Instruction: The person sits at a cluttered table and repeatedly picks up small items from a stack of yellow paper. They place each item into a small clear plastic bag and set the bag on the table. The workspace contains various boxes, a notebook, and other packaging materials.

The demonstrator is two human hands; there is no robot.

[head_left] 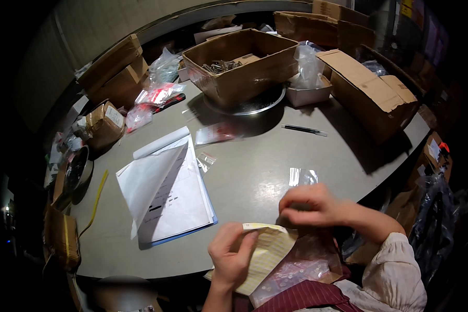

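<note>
My left hand [233,258] pinches the upper edge of a pale yellow sheet [268,255] with rows of printed lines, like a label sheet. The sheet hangs curved over my lap at the table's near edge. Just right of its top corner, my right hand [312,204] is curled with thumb and fingers together; anything in them is too small to make out. A small clear plastic bag [302,177] lies on the table right behind that hand. Below the hands, an open box in my lap holds clear bags [296,273] with small pieces inside, partly covered by the sheet.
A blue clipboard with papers [179,197] lies to the left, near a yellow strap [94,203]. Behind are a black pen [304,130], a cardboard box of metal parts [239,70] on a round metal pan [262,106], and a tall carton [366,93]. A red-printed bag [216,133] lies mid-table.
</note>
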